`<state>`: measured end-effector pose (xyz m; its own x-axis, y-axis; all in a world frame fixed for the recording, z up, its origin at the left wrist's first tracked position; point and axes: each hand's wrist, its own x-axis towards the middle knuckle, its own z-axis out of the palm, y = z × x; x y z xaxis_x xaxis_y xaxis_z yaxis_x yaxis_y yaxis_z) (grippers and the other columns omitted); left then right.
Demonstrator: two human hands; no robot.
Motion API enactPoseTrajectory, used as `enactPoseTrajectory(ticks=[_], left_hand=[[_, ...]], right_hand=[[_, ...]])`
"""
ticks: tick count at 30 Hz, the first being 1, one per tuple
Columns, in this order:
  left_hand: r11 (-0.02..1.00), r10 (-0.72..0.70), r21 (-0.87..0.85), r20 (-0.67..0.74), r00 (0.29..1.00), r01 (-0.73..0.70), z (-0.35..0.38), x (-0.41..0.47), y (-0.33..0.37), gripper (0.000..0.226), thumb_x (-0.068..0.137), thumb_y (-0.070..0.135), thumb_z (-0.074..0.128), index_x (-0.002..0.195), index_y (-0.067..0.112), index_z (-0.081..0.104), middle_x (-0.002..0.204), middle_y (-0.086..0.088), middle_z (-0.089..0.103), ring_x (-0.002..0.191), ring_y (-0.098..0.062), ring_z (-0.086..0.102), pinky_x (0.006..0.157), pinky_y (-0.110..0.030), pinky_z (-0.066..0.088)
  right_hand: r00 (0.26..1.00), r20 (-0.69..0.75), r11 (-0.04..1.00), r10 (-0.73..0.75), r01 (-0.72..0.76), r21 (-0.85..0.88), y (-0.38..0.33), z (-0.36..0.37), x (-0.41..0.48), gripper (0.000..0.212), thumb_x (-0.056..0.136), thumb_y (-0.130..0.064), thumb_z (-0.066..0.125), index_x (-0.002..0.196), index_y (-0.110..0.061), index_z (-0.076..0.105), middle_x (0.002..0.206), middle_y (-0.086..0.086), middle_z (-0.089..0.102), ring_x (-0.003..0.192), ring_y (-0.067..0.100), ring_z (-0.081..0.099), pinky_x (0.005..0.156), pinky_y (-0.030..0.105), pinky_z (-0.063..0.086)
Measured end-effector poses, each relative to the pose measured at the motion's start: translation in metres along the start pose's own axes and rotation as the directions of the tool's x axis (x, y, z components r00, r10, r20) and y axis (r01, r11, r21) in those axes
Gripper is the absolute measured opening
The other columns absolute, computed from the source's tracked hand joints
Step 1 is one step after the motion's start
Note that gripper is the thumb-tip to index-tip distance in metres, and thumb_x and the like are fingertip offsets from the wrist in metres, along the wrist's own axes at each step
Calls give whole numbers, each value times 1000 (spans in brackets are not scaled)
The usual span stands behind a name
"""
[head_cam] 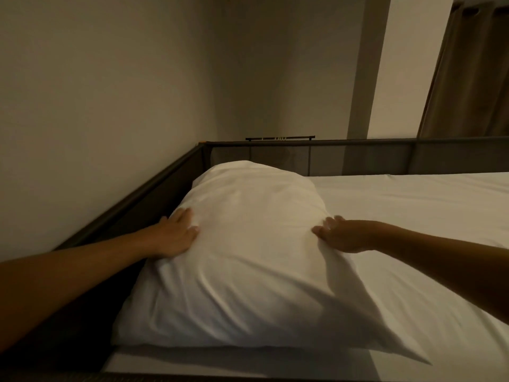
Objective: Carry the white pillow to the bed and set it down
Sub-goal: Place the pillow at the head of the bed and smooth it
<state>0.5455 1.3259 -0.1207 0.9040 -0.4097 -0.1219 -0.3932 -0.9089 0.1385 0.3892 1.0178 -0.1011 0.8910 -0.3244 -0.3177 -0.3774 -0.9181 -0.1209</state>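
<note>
white pillow [242, 260] lying on the bed [413, 216] beside the dark rail [154, 186], left hand [176, 235] and right hand [344, 235] spread flat against its sides; best released evenly, without dragging.

No text, label, brand, number or sign can be read anywhere in this view.
</note>
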Motion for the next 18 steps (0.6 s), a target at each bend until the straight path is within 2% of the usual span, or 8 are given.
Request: enactPoseTrajectory(ticks=[2, 4, 6, 8, 11, 14, 16, 18], left_hand=[[994, 89, -46, -137, 987, -96, -2, -2, 14, 66, 97, 47, 21, 151, 20, -7, 161, 0, -8, 148, -28, -3, 117, -41, 6], [960, 261, -39, -229, 938, -276, 3, -10, 40, 65, 96, 49, 23, 151, 25, -3, 161, 6, -6, 148, -17, -4, 118, -37, 3], [915, 400, 19, -195, 896, -404, 13, -20, 64, 64, 93, 55, 20, 150, 33, -1, 160, 12, -6, 147, -13, -7, 118, -42, 2], [900, 435, 68, -100, 895, -430, 20, -21, 68, 63, 92, 60, 17, 148, 40, -2, 160, 13, -8, 147, -13, -11, 118, -44, 1], [941, 337, 35, 10, 941, -337, 12, -8, 44, 74, 85, 69, 15, 149, 37, -5, 161, 5, -10, 148, -17, -8, 116, -35, -2], [997, 55, -61, 123, 991, -48, 4, 4, 9, 88, 80, 76, 20, 149, 31, -11, 161, -4, -8, 148, -24, 0, 116, -38, 3], [959, -63, -254, 247, 967, 127, -2, 1, -3, 108, 67, 87, 31, 148, 32, -14, 162, -3, -4, 148, -27, 8, 117, -43, 12], [904, -45, -401, 251, 967, 146, -9, -1, -2, 124, 51, 93, 41, 147, 36, -14, 162, 1, 2, 146, -25, 17, 116, -44, 20]], right_hand=[[982, -158, 994, -104, 107, 12, -8, 1, -3, 68, 98, -53, 16, 155, -17, 5, 164, 10, -1, 150, 33, 5, 120, 48, 9], [952, -253, 979, -174, 196, 62, -20, 8, -4, 73, 95, -60, 16, 155, -22, 0, 164, 5, -9, 150, 30, -6, 119, 48, 3], [933, -275, 959, -234, 268, 95, -31, 23, -1, 88, 82, -77, 11, 154, -29, -2, 164, 1, -12, 150, 29, -10, 119, 53, 5], [941, -241, 956, -238, 271, 111, -32, 34, 6, 101, 68, -88, 4, 153, -33, -4, 164, 4, -12, 150, 31, -10, 118, 54, 5], [995, -81, 972, -56, 73, 222, -22, 31, 9, 95, 76, -83, 12, 154, -31, -8, 164, 10, -9, 150, 36, 1, 118, 52, 7], [979, 183, 895, 88, -158, 417, -14, 21, 1, 92, 78, -82, 19, 151, -37, -15, 164, 8, 1, 146, 38, 20, 112, 54, 25], [966, 240, 851, 93, -203, 485, -15, 15, -6, 93, 76, -83, 23, 150, -40, -16, 164, 6, 3, 143, 38, 27, 107, 53, 34], [971, 229, 836, 66, -179, 518, -17, 8, -8, 95, 77, -82, 27, 151, -39, -15, 164, 5, 4, 144, 35, 27, 109, 50, 34]])
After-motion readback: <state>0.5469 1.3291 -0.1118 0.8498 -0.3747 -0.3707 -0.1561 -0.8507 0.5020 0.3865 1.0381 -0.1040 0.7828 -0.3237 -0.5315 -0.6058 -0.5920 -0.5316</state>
